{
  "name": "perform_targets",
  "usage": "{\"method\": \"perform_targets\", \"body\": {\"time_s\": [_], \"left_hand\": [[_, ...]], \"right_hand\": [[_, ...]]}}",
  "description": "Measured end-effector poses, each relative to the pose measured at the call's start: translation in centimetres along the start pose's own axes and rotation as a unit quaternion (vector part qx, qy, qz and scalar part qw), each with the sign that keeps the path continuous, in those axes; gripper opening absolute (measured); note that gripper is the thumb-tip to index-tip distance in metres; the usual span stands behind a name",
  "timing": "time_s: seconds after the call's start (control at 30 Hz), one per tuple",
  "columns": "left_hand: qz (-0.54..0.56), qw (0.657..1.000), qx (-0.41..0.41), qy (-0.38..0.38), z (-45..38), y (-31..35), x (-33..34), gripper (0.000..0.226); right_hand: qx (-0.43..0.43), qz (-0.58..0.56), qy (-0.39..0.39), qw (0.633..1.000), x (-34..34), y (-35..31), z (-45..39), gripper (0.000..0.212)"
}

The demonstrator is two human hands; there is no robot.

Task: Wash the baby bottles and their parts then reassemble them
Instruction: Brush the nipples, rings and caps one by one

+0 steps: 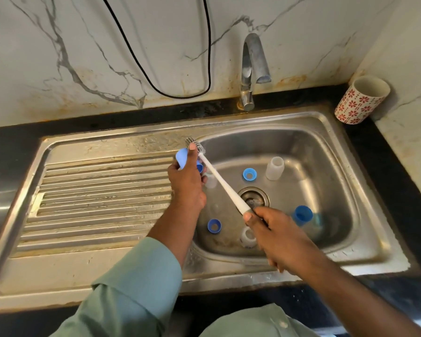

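My right hand (270, 229), lower centre of frame, grips the white bottle brush (219, 177) by its handle. Farther up, my left hand (187, 181) holds a pale blue plastic cap (181, 156) over the steel sink's (365, 205) left rim, bristles beside it. Blue rings and clear bottles lie in the basin.

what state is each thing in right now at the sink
tap: off, no water running
brush: held by the handle in the right hand, bristles up by the left hand
blue cap: gripped in the left hand
clear bottle: standing in the sink, no cap on
two blue rings: loose on the sink floor
patterned cup: tilted against the wall
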State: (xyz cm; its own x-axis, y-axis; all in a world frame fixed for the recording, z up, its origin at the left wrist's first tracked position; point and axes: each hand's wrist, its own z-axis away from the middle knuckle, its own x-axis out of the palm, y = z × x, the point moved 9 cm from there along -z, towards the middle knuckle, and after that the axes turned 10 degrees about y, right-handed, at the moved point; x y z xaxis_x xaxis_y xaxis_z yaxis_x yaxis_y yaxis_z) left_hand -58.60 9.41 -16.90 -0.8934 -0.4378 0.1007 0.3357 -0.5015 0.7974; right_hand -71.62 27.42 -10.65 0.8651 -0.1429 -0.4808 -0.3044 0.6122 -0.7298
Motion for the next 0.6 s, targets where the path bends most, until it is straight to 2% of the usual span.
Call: {"method": "perform_targets", "body": {"time_s": [0.07, 0.13, 0.23, 0.33, 0.4, 0.53, 0.6], "left_hand": [[0.059, 0.998, -0.016, 0.02, -0.4, 0.7, -0.3, 0.054], [0.088, 0.996, -0.027, 0.015, -0.7, 1.1, -0.4, 0.045], [0.022, 0.997, -0.046, -0.058, 0.4, -0.4, 0.8, 0.031], [0.031, 0.997, -0.058, -0.052, 0.2, 0.0, 0.9, 0.031], [0.031, 0.998, -0.037, -0.036, -0.5, 1.1, 0.5, 0.026], [-0.042, 0.99, 0.045, -0.131, 0.7, 1.0, 2.0, 0.01], [-0.02, 0.991, 0.051, -0.122, 0.4, 1.5, 2.2, 0.013]], "right_hand": [[0.003, 0.004, -0.006, 1.0, -0.2, 0.4, 0.4, 0.026], [0.017, -0.002, -0.017, 1.0, -0.3, 1.1, 1.0, 0.025], [0.025, -0.008, 0.011, 1.0, -0.7, 1.0, 0.2, 0.028], [0.013, -0.01, 0.014, 1.0, -0.7, 0.9, 0.5, 0.028], [0.013, 0.002, 0.001, 1.0, -0.4, 1.1, 1.3, 0.027], [0.032, -0.012, 0.031, 0.999, -0.5, 0.8, 0.5, 0.029], [0.026, -0.004, 0.028, 0.999, -0.5, 0.8, 0.6, 0.029]]}}
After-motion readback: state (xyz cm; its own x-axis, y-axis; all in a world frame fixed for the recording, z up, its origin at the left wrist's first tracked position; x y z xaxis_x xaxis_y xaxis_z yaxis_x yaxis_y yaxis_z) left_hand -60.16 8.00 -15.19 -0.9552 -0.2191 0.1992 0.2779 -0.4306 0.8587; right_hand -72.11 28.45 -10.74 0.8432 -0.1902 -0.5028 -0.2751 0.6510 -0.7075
